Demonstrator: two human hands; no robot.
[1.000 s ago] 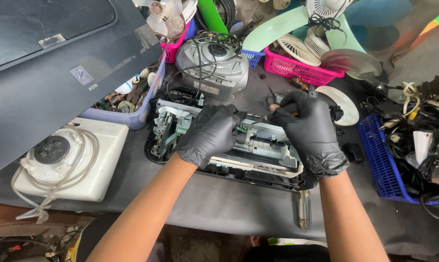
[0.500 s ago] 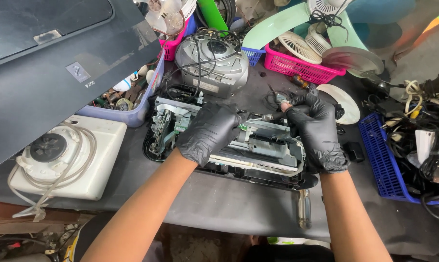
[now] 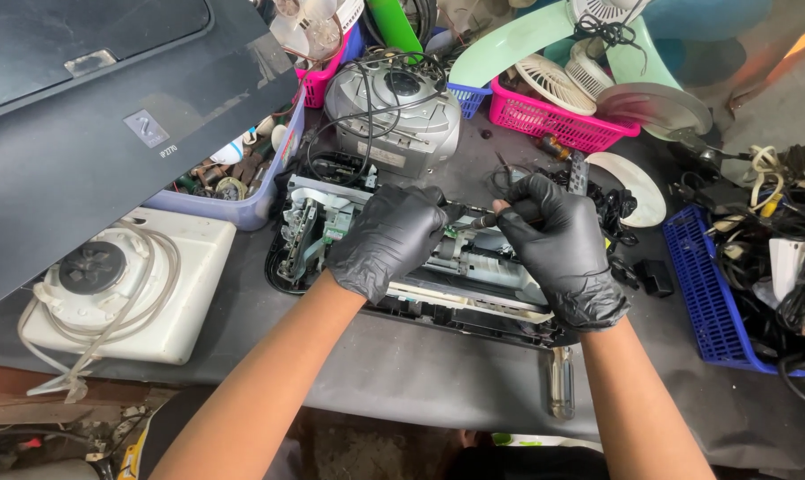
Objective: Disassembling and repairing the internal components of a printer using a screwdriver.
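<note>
Since the earlier frames both gloved hands have shifted toward the upper middle of the opened printer, the right hand lifting off the mechanism to close on a thin tool.

Head view, item by item:
- Left hand (image 3: 386, 240), black glove: laid palm-down over the middle of the printer mechanism (image 3: 473, 267), fingers curled loosely onto the parts; whether it grips anything I cannot tell.
- Right hand (image 3: 558, 240), black glove: fingers pinched shut on a thin dark tool (image 3: 473, 219), whose tip points left toward the left hand's fingertips.
- Printer mechanism: cover off, lying on the dark table (image 3: 420, 373), directly under both hands, its black base tray toward the near edge.
- Printer lid (image 3: 82, 116), dark grey, tilted up at far left.
- White square device with coiled hose (image 3: 118, 284), left of the mechanism.
- Silver portable radio (image 3: 393, 111), just behind the mechanism, cables draped over it.
- Pink basket (image 3: 553, 120) with white fan parts, rear right.
- Blue tray (image 3: 704, 293) of cables, far right.
- Clear-handled screwdriver (image 3: 560, 382), lying on the table near the right forearm.
</note>
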